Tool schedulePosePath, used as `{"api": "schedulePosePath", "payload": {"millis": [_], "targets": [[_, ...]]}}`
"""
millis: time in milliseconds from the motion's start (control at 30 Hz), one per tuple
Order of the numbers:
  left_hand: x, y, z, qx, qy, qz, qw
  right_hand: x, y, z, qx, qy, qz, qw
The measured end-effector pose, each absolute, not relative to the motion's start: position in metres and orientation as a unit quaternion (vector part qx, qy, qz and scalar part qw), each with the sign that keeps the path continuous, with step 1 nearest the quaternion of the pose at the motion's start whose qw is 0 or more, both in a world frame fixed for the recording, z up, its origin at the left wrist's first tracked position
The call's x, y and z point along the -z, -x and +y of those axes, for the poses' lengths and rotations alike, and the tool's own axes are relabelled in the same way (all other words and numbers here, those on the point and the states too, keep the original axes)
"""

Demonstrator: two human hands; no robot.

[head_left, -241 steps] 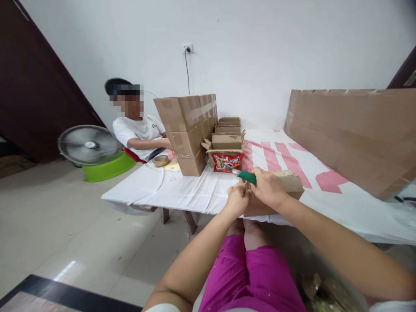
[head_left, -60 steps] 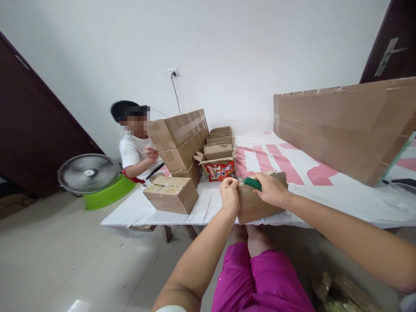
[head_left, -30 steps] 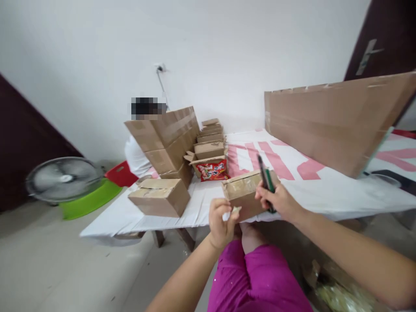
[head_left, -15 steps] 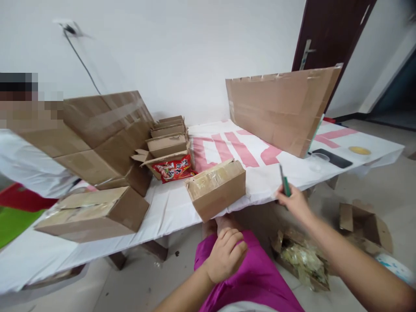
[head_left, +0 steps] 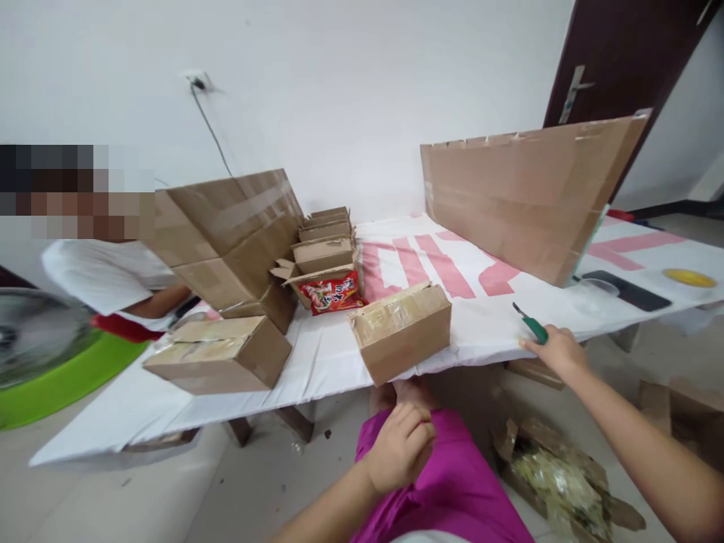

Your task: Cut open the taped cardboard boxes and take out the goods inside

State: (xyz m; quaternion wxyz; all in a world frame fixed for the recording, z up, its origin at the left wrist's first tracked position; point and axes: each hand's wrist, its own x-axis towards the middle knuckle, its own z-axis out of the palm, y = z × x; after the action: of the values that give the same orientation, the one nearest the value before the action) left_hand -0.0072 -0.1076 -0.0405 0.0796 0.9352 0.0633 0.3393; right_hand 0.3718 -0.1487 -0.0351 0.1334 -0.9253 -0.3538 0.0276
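Note:
My right hand (head_left: 559, 352) grips a small knife with a green handle (head_left: 535, 329) at the table's front edge; its short blade points up and left. Over my lap, my left hand (head_left: 399, 445) is curled closed, and no object shows in it. A taped cardboard box (head_left: 407, 335) lies at the table edge in front of me, touched by neither hand. Behind it to the left, a red printed food packet (head_left: 332, 292) leans out of an open carton (head_left: 291, 280), with more open cartons (head_left: 325, 230) lined up behind.
Another taped box (head_left: 226, 354) lies on the left of the white-covered table (head_left: 317, 369). Large cardboard panels (head_left: 520, 196) stand upright on both sides. Across the left one sits a person in white (head_left: 107, 275). A dark flat object (head_left: 633, 290) and yellow tape roll (head_left: 688, 278) lie right; tape scraps (head_left: 566, 483) fill a floor box.
The view has swung left, so the table things appear farther right. My right hand still holds the knife, its blade now tilted more to the left. My left hand stays curled over my lap.

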Motion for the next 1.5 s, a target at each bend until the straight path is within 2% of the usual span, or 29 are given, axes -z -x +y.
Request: {"api": "schedulePosePath", "payload": {"millis": [100,233,333,500,667,767,867,1067,1233,1500], "targets": [[0.028,0.026,-0.093,-0.396,-0.907,0.126,0.063,0.041,-0.373,-0.155,-0.008,0.902,-0.409,0.139],[0.004,0.046,-0.059,-0.523,-0.802,0.287,0.028,0.051,-0.361,-0.151,-0.003,0.859,-0.445,0.255],[-0.016,0.047,-0.030,-0.540,-0.751,0.377,0.035,0.051,-0.348,-0.132,-0.041,0.829,-0.459,0.317],[-0.031,0.033,-0.016,-0.505,-0.811,0.285,0.078,0.042,-0.330,-0.095,-0.054,0.808,-0.498,0.310],[-0.024,0.031,-0.031,-0.502,-0.842,0.198,0.016,0.019,-0.323,-0.079,-0.020,0.774,-0.552,0.309],[-0.021,0.032,-0.038,-0.508,-0.837,0.204,0.014,-0.014,-0.311,-0.078,0.049,0.734,-0.567,0.370],[-0.021,0.032,-0.047,-0.515,-0.836,0.189,0.013,-0.052,-0.280,-0.084,0.088,0.634,-0.623,0.450],[-0.019,0.036,-0.075,-0.512,-0.844,0.161,0.012,-0.086,-0.208,-0.104,0.096,0.439,-0.797,0.403],[-0.014,0.041,-0.092,-0.487,-0.861,0.149,0.006,-0.094,-0.184,-0.109,0.102,0.437,-0.794,0.410],[-0.008,0.049,-0.095,-0.490,-0.859,0.149,0.019,-0.090,-0.185,-0.108,0.123,0.409,-0.859,0.282]]}}
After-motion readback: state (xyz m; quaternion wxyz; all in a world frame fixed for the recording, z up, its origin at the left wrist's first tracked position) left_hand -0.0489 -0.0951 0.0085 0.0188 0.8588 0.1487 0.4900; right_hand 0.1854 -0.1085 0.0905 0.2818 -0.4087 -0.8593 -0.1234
